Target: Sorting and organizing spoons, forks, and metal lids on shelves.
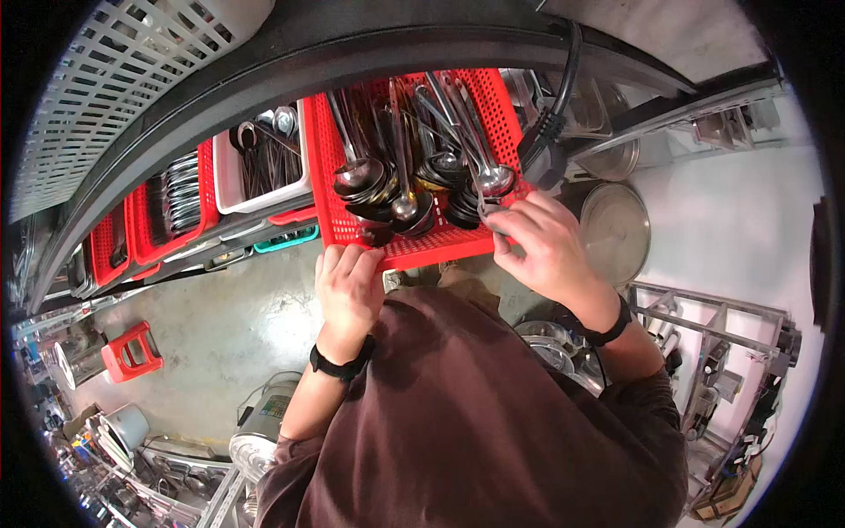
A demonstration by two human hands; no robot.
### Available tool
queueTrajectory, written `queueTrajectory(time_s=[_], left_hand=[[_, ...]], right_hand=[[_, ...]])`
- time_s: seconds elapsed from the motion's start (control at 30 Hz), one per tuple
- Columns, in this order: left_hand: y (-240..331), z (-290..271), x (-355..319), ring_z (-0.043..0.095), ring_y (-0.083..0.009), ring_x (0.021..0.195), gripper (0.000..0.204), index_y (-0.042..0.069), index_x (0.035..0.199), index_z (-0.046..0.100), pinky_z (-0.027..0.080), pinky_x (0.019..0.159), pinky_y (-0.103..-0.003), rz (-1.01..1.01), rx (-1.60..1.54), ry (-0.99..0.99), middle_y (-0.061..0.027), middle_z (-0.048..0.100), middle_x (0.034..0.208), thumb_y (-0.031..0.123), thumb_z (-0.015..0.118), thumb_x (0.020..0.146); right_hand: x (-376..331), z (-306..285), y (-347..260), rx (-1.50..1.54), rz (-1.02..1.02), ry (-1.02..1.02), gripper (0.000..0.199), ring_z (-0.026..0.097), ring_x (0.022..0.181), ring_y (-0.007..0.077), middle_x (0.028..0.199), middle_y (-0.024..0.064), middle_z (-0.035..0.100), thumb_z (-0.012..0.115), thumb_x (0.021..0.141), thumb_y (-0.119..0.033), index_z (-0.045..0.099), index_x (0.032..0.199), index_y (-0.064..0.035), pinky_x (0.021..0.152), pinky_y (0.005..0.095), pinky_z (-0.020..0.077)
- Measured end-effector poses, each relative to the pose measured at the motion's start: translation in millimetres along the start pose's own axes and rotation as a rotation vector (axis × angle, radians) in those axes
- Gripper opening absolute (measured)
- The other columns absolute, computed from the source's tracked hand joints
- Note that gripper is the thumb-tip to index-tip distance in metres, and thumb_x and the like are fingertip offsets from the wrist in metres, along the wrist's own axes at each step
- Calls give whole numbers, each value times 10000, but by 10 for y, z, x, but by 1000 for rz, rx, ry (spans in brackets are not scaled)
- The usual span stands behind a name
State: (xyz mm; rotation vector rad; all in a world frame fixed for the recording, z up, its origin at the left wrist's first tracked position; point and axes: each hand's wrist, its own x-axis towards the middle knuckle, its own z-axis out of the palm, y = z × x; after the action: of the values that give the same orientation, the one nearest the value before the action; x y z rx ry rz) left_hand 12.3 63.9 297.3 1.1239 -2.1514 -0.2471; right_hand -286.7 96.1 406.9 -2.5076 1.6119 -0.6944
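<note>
A red perforated plastic basket (422,255) stands in front of me, full of metal ladles. Their bowls point toward me and their handles run to the far end. At the basket's near left corner, my left hand (348,286) is closed with its fingers curled over the rim. My right hand (544,245) reaches over the near right corner, thumb and forefinger pinched together beside a shiny ladle (495,181). A thin greyish metal edge shows at those fingertips; what it belongs to I cannot make out. Darker ladle bowls (414,216) are heaped in the middle.
Left of the basket, a white tray (306,176) of spoons and red baskets (211,189) of cutlery line the shelf. A black shelf edge (352,44) with a hanging cable (563,88) passes overhead. A red stool (132,352) and a metal pot (264,418) stand at floor level.
</note>
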Motion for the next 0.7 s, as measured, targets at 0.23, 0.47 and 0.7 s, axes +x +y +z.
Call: queueTrajectory(time_s=[0.23,0.47,0.7], left_hand=[[-144,150,354,620,-307,897,261,111,983,750,498,794,-445,-2,9,32,-52,665,921,-1,756,748],[-322,369,809,636,-361,915,221,65,949,736,535,823,-485,-4,-6,81,-100,688,910,-28,765,750],[-529,471,1097,637,-351,967,181,81,949,732,547,867,-475,-11,-6,92,-81,691,950,16,761,782]], right_hand=[[-58,3,19,35,51,102,273,653,859,313,912,84,704,816,782,-8,710,1028,-58,756,433,558],[-153,36,80,19,81,173,278,671,872,328,935,106,719,813,811,-9,733,1075,-43,787,449,556],[-140,77,54,53,100,113,290,646,861,339,959,134,705,797,834,32,717,1110,-4,773,455,537]])
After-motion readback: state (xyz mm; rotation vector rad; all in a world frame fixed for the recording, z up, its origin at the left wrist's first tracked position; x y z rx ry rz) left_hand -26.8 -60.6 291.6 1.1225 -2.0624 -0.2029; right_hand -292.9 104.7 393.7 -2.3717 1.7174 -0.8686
